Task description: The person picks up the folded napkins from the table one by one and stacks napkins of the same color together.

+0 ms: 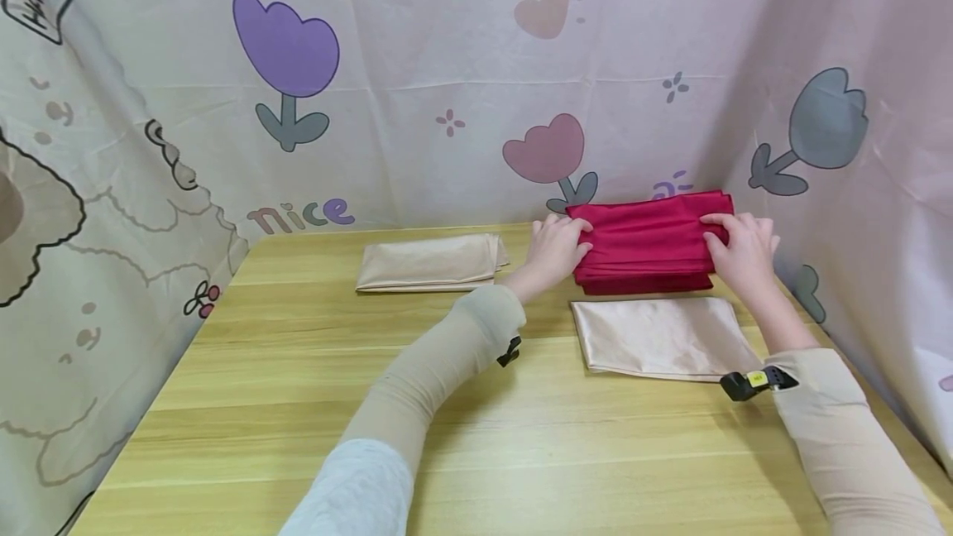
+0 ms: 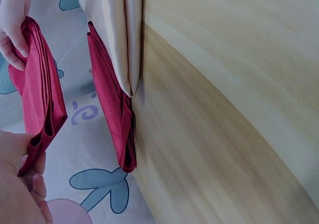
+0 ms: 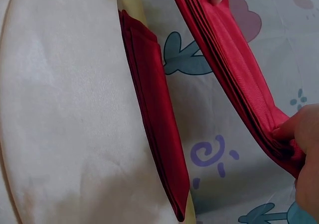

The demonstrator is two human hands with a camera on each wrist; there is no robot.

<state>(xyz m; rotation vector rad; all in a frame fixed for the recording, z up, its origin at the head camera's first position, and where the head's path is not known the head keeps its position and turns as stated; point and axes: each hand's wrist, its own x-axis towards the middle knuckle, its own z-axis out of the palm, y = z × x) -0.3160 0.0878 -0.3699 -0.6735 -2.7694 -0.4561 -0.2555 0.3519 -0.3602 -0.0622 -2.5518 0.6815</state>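
Observation:
Both hands hold a folded red cloth (image 1: pixel 640 230) by its two short ends, raised above the table at the back right. My left hand (image 1: pixel 554 248) pinches its left end, thumb on one face and fingers behind, as the left wrist view shows. At the other end, my right hand (image 1: pixel 740 251) grips the cloth between thumb and fingers. Below it, a second folded red cloth (image 3: pixel 154 114) lies on the table; in the wrist views a gap separates the two. In the head view the raised cloth hides most of the lower one.
A folded beige satin cloth (image 1: pixel 663 337) lies in front of the red ones. Another folded beige cloth (image 1: pixel 424 263) is at the back, left of my left hand. The wooden table (image 1: pixel 298 404) meets a patterned curtain (image 1: pixel 417 48) behind and at both sides.

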